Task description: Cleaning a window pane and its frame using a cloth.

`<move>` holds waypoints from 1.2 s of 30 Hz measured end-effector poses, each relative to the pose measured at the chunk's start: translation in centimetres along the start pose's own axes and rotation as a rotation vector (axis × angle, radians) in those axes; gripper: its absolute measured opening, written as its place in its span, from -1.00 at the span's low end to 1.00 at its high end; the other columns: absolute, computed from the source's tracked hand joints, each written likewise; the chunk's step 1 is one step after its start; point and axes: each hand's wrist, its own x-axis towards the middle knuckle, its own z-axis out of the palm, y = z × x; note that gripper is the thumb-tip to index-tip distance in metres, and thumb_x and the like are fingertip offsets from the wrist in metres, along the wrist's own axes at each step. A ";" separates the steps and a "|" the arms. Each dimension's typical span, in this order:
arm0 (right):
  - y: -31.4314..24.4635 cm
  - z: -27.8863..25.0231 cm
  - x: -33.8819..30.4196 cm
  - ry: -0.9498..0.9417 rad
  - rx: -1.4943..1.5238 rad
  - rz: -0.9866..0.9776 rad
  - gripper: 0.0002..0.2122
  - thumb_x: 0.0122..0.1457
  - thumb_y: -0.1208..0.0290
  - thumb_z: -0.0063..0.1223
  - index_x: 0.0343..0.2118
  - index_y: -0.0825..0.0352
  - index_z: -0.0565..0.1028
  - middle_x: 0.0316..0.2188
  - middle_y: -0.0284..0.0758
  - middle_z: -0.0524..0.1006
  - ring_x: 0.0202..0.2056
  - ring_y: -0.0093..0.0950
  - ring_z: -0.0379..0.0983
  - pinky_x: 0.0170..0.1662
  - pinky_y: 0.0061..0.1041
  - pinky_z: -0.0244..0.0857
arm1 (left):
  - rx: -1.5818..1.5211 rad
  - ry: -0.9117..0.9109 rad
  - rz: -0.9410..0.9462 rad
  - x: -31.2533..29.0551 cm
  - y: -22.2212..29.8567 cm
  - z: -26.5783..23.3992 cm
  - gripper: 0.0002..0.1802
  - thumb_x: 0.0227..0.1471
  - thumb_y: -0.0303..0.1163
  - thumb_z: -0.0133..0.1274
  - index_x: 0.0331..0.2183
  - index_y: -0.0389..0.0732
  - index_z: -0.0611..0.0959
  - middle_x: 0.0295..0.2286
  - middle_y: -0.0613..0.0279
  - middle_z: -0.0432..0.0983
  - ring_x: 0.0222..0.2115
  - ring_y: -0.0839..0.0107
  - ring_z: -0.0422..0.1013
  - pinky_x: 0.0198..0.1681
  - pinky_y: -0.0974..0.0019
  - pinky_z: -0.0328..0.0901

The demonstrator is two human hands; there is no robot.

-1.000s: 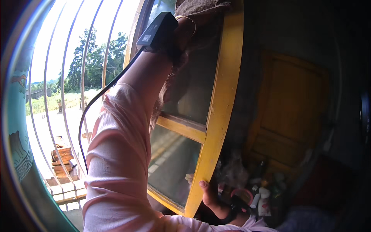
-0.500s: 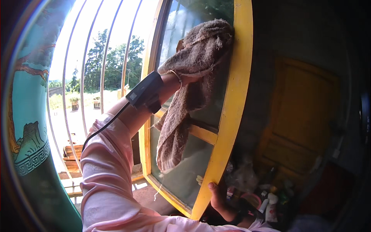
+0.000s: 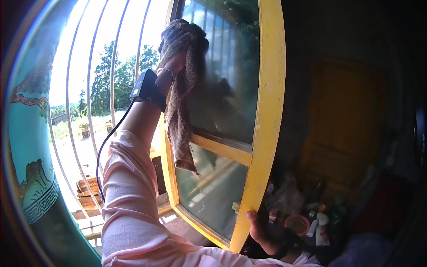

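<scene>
Left hand (image 3: 179, 61): grasping the bunched brown cloth (image 3: 180, 118); folds are covering most fingers, exact curl cannot be told.
Right hand (image 3: 263, 235): clasping the yellow window frame (image 3: 269, 102) near its lower corner, thumb lying on the near side, fingertips (image 3: 235, 207) showing on the other.
Cloth: sitting at the left edge of the upper pane (image 3: 229, 75), tail hanging past the crossbar (image 3: 224, 150) over the lower pane (image 3: 211, 196).
Left wrist: bearing a black box (image 3: 145, 84), cable (image 3: 102, 155) running along the pink sleeve (image 3: 129, 196).
Outside: metal bars (image 3: 90, 75) standing before trees (image 3: 104, 73).
Lower right: pink ring (image 3: 308, 224) and white bottle (image 3: 322, 231) sitting in dimness.
</scene>
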 end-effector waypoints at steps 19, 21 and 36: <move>-1.9 1.4 -0.6 -0.037 -0.052 0.001 -0.48 0.10 0.15 -0.01 0.02 0.41 0.22 -0.18 -0.22 0.36 -0.18 -0.42 0.33 -0.12 -0.40 0.26 | 0.199 0.033 -0.123 -5.5 -1.1 -2.2 -0.62 0.18 -0.23 -0.12 -0.01 -0.17 0.48 -0.08 0.10 0.42 -0.02 0.32 0.32 0.03 0.33 0.19; -2.5 1.9 -0.7 -0.028 -0.078 0.009 -0.48 0.10 0.16 -0.01 0.03 0.41 0.22 -0.18 -0.22 0.36 -0.18 -0.41 0.33 -0.12 -0.40 0.26 | -0.122 0.064 -0.265 -7.5 -1.7 -1.5 -0.59 0.18 -0.18 -0.14 0.00 -0.16 0.48 -0.05 0.13 0.41 -0.01 0.33 0.30 0.06 0.31 0.16; -2.4 0.5 -0.8 -0.002 -0.110 0.011 -0.45 0.13 0.14 -0.02 0.06 0.41 0.17 -0.14 -0.21 0.34 -0.17 -0.40 0.33 -0.11 -0.40 0.25 | 0.272 -0.280 0.004 -7.3 6.2 0.1 -0.58 0.14 -0.11 -0.18 -0.02 -0.04 0.50 0.06 0.12 0.28 0.09 0.12 0.15 0.18 0.17 0.02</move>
